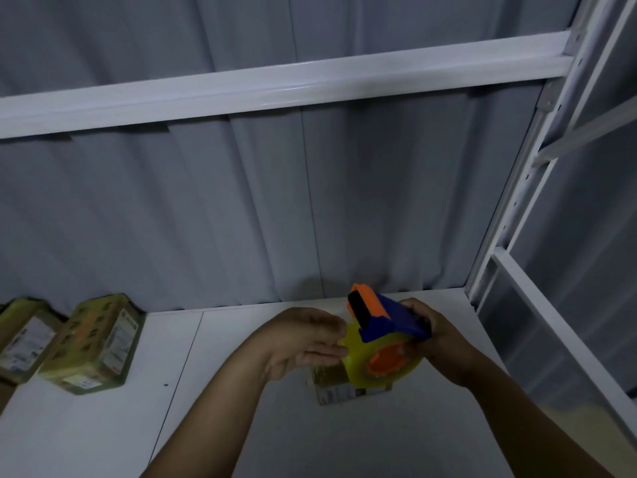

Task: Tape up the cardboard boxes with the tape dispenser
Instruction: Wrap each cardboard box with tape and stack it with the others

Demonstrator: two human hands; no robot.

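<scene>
Two boxes (93, 343) at the table's (241, 426) left edge look already wrapped in tape, while the right hand (437, 336) grips the tape dispenser (382, 339) over an unsealed box (344, 386) mid-table, left hand (303, 339) loosely open, fingertips at the roll.

The white surface (103, 426) is bare in front and on the left side, so a hand can pass there with nothing in the way. Two taped boxes (98, 343) sit close together at the far left, and a small cardboard box (344, 388) sits in the middle, under the tape dispenser (382, 339) and both hands. A grey curtain (241, 219) shuts off the back, a white shelf rail (275, 84) runs across up high, and a white rack post (510, 219) blocks the right side.
</scene>
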